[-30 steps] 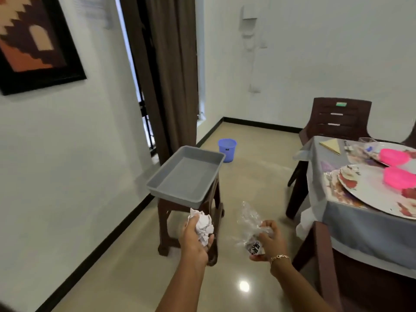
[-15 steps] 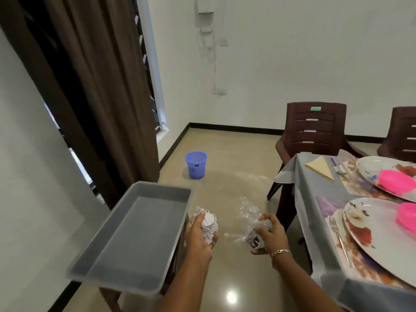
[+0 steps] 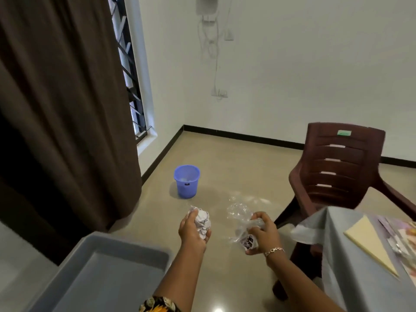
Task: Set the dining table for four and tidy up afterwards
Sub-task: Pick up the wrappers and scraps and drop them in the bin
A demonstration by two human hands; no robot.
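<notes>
A dark floral-print sleeve point(image 3: 159, 305) shows at the bottom edge on the left arm. Just left of that forearm stands a grey rectangular plastic tray point(image 3: 101, 278), its far right corner close to the arm. Held over the floor, the left hand point(image 3: 192, 229) has its fingers point(image 3: 188, 218) curled round a ball of crumpled white paper point(image 3: 203, 221), gripping it from the left. Near it but apart, the right hand point(image 3: 264, 235) clenches its fingers point(image 3: 262, 218) on a crumpled clear plastic wrapper point(image 3: 239, 212), which sticks up and leftward out of the fist. A small dark printed label point(image 3: 248, 240) shows below the thumb, and a thin metal bracelet point(image 3: 275, 250) circles that wrist. To the right is the counter point(image 3: 351, 284), draped in grey cloth. Near its left corner lies a pale yellow folded napkin point(image 3: 369, 242), with blurred cutlery point(image 3: 399, 252) and a floral placemat point(image 3: 408, 233) just beyond it towards the right edge. A dark brown plastic armchair point(image 3: 337, 167) stands against that corner. Farther off on the glossy beige floor point(image 3: 236, 158), a round blue plastic bin point(image 3: 186, 181) stands upright near the black skirting under the window, well apart from both hands. A heavy brown curtain point(image 3: 67, 109) hangs at left beside the barred window point(image 3: 128, 64), and a wall socket with trailing cables point(image 3: 219, 93) sits on the white far wall
</notes>
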